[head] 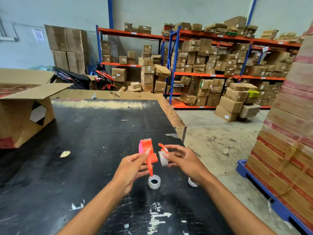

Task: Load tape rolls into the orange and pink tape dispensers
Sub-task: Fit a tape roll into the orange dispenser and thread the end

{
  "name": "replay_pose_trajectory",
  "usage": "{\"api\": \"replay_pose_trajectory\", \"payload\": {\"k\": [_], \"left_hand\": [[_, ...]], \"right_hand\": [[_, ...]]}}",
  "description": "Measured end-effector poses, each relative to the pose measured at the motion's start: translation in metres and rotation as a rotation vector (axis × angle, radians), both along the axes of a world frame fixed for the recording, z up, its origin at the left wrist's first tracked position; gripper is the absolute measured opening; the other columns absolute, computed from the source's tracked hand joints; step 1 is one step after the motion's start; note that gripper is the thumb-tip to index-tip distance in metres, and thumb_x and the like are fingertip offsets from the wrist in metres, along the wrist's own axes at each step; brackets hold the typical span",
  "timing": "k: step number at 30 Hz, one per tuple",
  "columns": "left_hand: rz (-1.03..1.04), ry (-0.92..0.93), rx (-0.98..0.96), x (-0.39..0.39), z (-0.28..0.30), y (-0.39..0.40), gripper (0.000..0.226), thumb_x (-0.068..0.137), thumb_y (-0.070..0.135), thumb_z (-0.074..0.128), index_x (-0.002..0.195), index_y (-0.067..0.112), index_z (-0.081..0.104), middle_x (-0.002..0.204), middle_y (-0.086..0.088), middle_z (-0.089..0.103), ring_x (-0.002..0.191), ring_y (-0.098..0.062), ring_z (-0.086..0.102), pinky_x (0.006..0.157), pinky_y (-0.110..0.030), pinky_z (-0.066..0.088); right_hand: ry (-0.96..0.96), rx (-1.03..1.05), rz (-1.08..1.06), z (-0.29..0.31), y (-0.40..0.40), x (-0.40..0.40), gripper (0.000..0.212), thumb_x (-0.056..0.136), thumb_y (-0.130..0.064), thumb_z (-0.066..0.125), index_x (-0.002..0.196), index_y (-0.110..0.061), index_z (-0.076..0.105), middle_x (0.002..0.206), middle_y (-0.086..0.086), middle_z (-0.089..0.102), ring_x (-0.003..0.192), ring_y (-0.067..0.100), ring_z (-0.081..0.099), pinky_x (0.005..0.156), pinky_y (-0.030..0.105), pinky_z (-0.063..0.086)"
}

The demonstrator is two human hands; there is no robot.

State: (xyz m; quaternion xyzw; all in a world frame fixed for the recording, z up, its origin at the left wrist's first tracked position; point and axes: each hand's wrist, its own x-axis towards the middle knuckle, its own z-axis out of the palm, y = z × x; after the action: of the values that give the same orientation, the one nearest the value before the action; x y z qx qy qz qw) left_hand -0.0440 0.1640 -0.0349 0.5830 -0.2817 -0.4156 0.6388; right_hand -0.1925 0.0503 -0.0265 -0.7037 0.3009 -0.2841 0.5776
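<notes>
Head view, speaker one: the orange tape dispenser (149, 154) is held up over the near right part of the black table (84, 141), pinched in the left hand (131, 168), with something pink (140, 148), likely the pink dispenser, just behind it.

Speaker two: And the right hand (183, 161)?

One: It grips a clear tape roll (163, 158) by the rim, just right of the orange body, beside a loose orange piece (161, 146). Whether that piece is held too, nobody could tell.

Two: How will they handle?

One: Probably light, stiff plastic; the roll looks slick, so the outer rim is the place to hold, keeping the core free for the hub.

Two: Spares?

One: One roll (154, 182) lies flat near the wrists, another (192, 182) half hidden under the right forearm. Both forearms reach forward, fingers curled, wrists close. An open cardboard box (25, 112) sits far left.
</notes>
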Motion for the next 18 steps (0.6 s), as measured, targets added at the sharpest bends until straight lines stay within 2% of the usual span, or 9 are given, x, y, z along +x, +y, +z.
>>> {"api": "replay_pose_trajectory", "payload": {"k": [2,5,8,10,13,15,18], "left_hand": [[0.002,-0.004,-0.010,0.002,0.000,0.004,0.031,0.087,0.034,0.061,0.096,0.007,0.072,0.100,-0.018,0.075,0.086,-0.023,0.071,0.071,-0.028,0.056],[0.017,0.005,-0.025,0.003,0.000,0.008,0.028,0.087,0.035,0.060,0.091,0.010,0.072,0.090,-0.010,0.077,0.083,-0.019,0.070,0.066,-0.025,0.053],[0.037,0.002,-0.045,0.003,0.003,0.007,0.031,0.084,0.039,0.061,0.090,0.011,0.073,0.086,-0.006,0.077,0.078,-0.016,0.070,0.066,-0.025,0.051],[0.025,-0.010,-0.055,0.000,0.005,0.004,0.033,0.084,0.041,0.061,0.091,0.012,0.074,0.086,-0.006,0.077,0.076,-0.013,0.071,0.066,-0.025,0.051],[-0.002,0.012,-0.066,-0.008,0.004,-0.002,0.037,0.086,0.042,0.059,0.095,0.009,0.075,0.092,-0.013,0.078,0.082,-0.017,0.071,0.071,-0.027,0.051],[0.001,0.037,-0.076,-0.010,0.005,-0.007,0.040,0.086,0.043,0.058,0.096,0.009,0.075,0.094,-0.015,0.077,0.082,-0.019,0.069,0.072,-0.029,0.051],[-0.006,0.065,-0.092,-0.007,0.007,-0.016,0.039,0.086,0.044,0.056,0.093,0.012,0.076,0.082,-0.006,0.078,0.075,-0.012,0.069,0.070,-0.027,0.050]], "right_hand": [[-0.107,0.064,0.071,0.008,0.009,0.005,0.037,0.085,-0.011,0.068,0.121,-0.010,0.061,0.107,0.021,0.070,0.092,0.020,0.070,0.077,0.028,0.060],[-0.144,0.058,0.145,0.012,0.016,0.012,0.041,0.082,-0.007,0.069,0.122,-0.010,0.060,0.101,0.011,0.068,0.090,0.014,0.069,0.078,0.024,0.059],[-0.151,0.008,0.148,0.012,0.015,0.012,0.048,0.079,-0.005,0.072,0.124,-0.014,0.058,0.109,0.016,0.068,0.095,0.017,0.067,0.082,0.026,0.058],[-0.157,-0.008,0.151,0.010,0.013,0.010,0.054,0.077,-0.008,0.075,0.126,-0.016,0.055,0.112,0.017,0.068,0.097,0.020,0.066,0.086,0.029,0.057],[-0.177,0.012,0.159,0.005,0.012,0.013,0.062,0.071,-0.013,0.076,0.128,-0.016,0.053,0.107,0.012,0.068,0.095,0.020,0.067,0.083,0.028,0.056],[-0.189,0.005,0.144,0.005,0.008,0.015,0.063,0.070,-0.015,0.076,0.128,-0.017,0.052,0.106,0.010,0.069,0.094,0.019,0.068,0.081,0.027,0.056],[-0.156,-0.046,0.141,0.011,-0.002,0.016,0.054,0.075,-0.013,0.077,0.125,-0.019,0.055,0.104,0.005,0.073,0.098,0.016,0.069,0.085,0.026,0.055]]}}
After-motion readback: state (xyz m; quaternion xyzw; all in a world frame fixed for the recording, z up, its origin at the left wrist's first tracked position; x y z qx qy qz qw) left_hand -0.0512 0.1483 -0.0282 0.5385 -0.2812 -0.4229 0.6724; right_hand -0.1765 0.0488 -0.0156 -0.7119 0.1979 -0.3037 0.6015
